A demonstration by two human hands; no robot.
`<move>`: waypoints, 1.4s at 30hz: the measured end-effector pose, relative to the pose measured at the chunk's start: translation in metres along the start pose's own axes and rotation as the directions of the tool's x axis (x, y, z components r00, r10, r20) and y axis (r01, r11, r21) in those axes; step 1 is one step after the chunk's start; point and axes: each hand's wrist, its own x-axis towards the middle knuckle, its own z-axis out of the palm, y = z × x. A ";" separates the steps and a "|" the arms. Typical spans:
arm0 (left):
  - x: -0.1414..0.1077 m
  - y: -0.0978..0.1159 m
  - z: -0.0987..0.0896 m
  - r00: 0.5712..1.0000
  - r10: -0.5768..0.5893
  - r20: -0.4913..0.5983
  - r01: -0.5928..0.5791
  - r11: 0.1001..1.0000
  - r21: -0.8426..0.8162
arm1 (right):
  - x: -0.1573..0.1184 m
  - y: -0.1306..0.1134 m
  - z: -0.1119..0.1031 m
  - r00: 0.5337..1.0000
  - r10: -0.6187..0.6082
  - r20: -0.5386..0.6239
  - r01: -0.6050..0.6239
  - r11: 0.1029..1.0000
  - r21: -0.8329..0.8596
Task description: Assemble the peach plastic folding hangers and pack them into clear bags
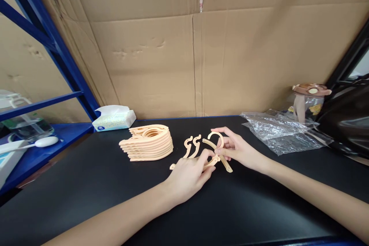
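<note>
My right hand (236, 149) is closed with a pinch on a peach plastic hanger hook (221, 138), held with its curve toward the back. Closed around a peach hanger arm (211, 162) is my left hand (187, 175); this arm meets the base of the hook between the two hands. Just behind my left hand lie two loose hanger arms (196, 148) with curled ends. Another flat strip (226, 165) passes beneath my right fingers, partly hidden. A small peach end (172, 167) sticks out left of my left hand. Further left stands a neat stack of folded hangers (148, 146).
A tissue pack (113, 118) sits at the back left of the black table (138, 200). Crumpled clear plastic bags (284, 132) lie at the back right by a brown-lidded bottle (309, 102). Cardboard (150, 65) walls the rear; a blue metal frame (62, 61) stands left.
</note>
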 end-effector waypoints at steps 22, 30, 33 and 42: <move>0.001 0.000 -0.002 0.999 -0.029 -0.012 0.027 0.985 -0.168 | 0.002 0.002 -0.001 0.998 0.054 0.022 -0.055 0.997 0.061; 0.000 -0.004 0.002 0.999 -0.036 -0.030 0.028 0.975 -0.221 | 0.001 0.002 -0.004 0.997 0.060 0.052 -0.065 0.994 0.093; 0.001 -0.004 0.002 0.998 -0.056 -0.004 0.053 0.961 -0.271 | 0.001 0.002 -0.004 0.997 0.056 0.050 -0.061 0.994 0.086; 0.004 -0.003 -0.002 0.985 -0.146 0.089 0.169 0.910 -0.379 | 0.001 0.003 -0.001 1.000 0.023 0.008 -0.023 0.999 0.041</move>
